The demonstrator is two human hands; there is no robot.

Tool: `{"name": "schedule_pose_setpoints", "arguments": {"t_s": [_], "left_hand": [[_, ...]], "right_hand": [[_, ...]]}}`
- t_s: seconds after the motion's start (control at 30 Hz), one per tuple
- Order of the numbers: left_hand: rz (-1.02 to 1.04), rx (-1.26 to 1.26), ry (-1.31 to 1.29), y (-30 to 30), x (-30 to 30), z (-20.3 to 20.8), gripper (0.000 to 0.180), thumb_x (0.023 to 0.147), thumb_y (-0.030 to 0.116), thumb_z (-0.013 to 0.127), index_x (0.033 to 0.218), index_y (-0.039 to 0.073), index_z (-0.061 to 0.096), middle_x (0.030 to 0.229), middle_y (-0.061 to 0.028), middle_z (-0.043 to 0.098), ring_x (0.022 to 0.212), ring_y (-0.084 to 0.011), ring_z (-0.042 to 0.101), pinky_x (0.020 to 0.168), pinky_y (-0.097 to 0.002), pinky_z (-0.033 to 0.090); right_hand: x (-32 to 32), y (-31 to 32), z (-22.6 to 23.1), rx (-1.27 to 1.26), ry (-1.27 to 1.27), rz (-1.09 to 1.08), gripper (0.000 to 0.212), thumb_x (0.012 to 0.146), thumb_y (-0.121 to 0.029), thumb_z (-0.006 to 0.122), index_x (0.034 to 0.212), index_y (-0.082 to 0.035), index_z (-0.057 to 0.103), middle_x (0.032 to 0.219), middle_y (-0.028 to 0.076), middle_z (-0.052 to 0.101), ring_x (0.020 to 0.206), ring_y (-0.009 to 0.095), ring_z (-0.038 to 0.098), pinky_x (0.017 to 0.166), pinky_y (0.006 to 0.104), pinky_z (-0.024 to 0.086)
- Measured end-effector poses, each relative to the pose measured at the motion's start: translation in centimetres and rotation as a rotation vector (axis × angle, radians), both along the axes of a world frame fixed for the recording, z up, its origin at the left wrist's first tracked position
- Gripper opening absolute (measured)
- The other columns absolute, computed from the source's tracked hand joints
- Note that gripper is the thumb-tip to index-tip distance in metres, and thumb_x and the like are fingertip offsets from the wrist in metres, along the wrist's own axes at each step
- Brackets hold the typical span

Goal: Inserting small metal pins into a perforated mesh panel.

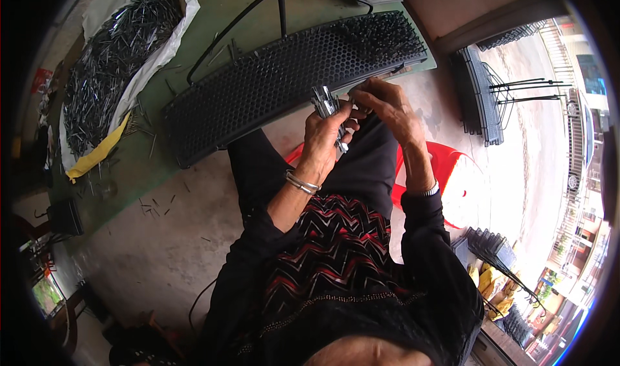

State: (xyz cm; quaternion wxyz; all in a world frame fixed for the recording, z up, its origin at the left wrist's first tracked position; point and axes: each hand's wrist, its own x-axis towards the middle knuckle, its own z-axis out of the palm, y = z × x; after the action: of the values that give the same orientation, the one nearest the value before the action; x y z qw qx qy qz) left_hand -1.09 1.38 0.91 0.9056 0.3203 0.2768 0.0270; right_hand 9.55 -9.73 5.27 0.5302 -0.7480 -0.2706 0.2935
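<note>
Left hand (321, 135) half hides its pin bundle (328, 111).

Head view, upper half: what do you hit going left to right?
White sack of loose metal pins → black perforated panel → left hand gripping a bundle of pins → right hand → stack of black panels on the floor.
</note>
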Motion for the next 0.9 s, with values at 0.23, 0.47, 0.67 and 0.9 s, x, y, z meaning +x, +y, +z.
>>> {"name": "schedule_pose_setpoints", "arguments": {"t_s": [0.23,0.47,0.67,0.9], "left_hand": [[0.004,0.004,0.049,0.2,0.5,0.1,0.023,0.089,0.026,0.064,0.096,0.005,0.061,0.082,-0.009,0.068,0.064,-0.0108,0.059,0.048,-0.0212,0.038],[0.013,-0.203,0.007,0.2,1.0,-1.3,0.028,0.088,0.028,0.064,0.101,0.004,0.058,0.085,-0.0152,0.067,0.067,-0.0146,0.061,0.053,-0.027,0.047],[0.004,-0.259,0.039,0.1,1.0,-1.1,0.031,0.088,0.031,0.064,0.104,0.005,0.057,0.085,-0.0142,0.066,0.067,-0.0158,0.061,0.054,-0.0296,0.049],[-0.018,-0.226,0.065,0.3,0.8,-1.1,0.033,0.087,0.031,0.066,0.104,0.005,0.058,0.079,-0.0106,0.063,0.063,-0.0144,0.058,0.051,-0.027,0.047]], "right_hand": [[0.2,-0.1,-0.8,0.008,-0.107,-0.161,0.014,0.088,-0.011,0.056,0.092,0.001,0.062,0.078,0.005,0.062,0.073,0.012,0.06,0.066,0.025,0.046],[3.2,0.2,-1.5,-0.002,-0.63,-0.545,0.01,0.089,-0.007,0.055,0.094,0.0,0.059,0.079,0.01,0.069,0.071,0.014,0.065,0.065,0.0255,0.05],[4.4,0.7,-3.3,-0.053,-0.816,-0.537,0.008,0.089,-0.009,0.056,0.093,-0.003,0.059,0.078,0.011,0.068,0.069,0.016,0.066,0.061,0.0277,0.05],[4.7,1.2,-2.6,-0.136,-0.759,-0.504,0.011,0.088,-0.012,0.055,0.092,-0.002,0.059,0.078,0.012,0.068,0.067,0.018,0.066,0.061,0.0286,0.05]]}}
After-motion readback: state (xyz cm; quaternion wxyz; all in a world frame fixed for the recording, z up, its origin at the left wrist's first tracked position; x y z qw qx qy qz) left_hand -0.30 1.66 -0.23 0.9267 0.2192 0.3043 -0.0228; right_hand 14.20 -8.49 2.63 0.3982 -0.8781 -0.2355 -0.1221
